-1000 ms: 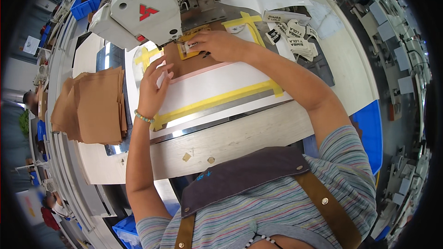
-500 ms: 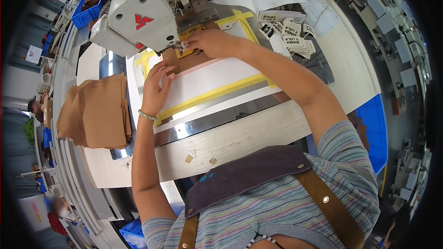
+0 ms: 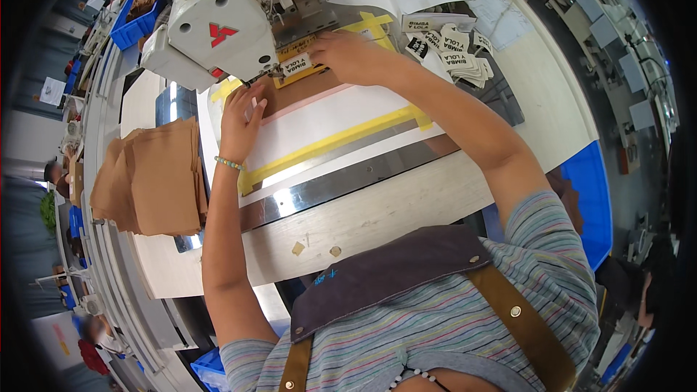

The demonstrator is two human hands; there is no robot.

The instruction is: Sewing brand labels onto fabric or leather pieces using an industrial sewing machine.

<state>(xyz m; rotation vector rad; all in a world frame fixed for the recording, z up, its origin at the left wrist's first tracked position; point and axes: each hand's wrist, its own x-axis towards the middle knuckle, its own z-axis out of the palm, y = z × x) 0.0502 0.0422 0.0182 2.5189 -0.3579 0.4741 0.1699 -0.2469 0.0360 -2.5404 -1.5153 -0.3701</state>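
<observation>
1. Right grip (image 3: 352, 58) has slid rightward, baring the white label (image 3: 296, 64) in the yellow holder (image 3: 294, 49), upper centre of the frame; whether it pinches anything, I cannot tell.
2. Left grip (image 3: 239, 120), unclenched and loosely curled, lies at the left end of the brown piece (image 3: 290, 96); light pressure should keep it flat.
3. Check the label sits square, and keep fingers clear of the sewing head (image 3: 218, 22), upper left.
</observation>
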